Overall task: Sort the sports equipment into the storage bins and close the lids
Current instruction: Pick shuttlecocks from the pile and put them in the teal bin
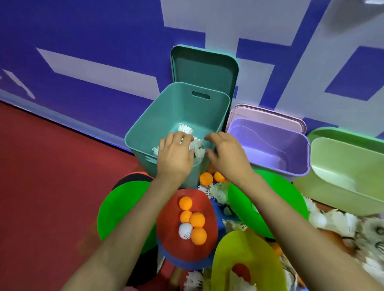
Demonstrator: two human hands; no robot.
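Note:
An open teal bin (144, 126) stands in the middle with white shuttlecocks (186, 128) at its bottom. Its teal lid (202, 67) leans on the wall behind it. My left hand (175, 153) hangs over the bin's near rim with its fingers bent down among the shuttlecocks; the fingertips are hidden. Just right of it, my right hand (225, 155) hovers over the same rim, fingers loosely curved and holding nothing I can see. An open purple bin (273, 148) and a light green bin (349, 172) stand to the right.
Below my arms lies a heap: a red paddle (174, 242) carrying orange balls (197, 219) and a white ball (185, 230), green paddles (119, 212), a yellow-green paddle (248, 251), and loose shuttlecocks (336, 222). A pink lid (264, 114) stands behind the purple bin. Red floor lies on the left.

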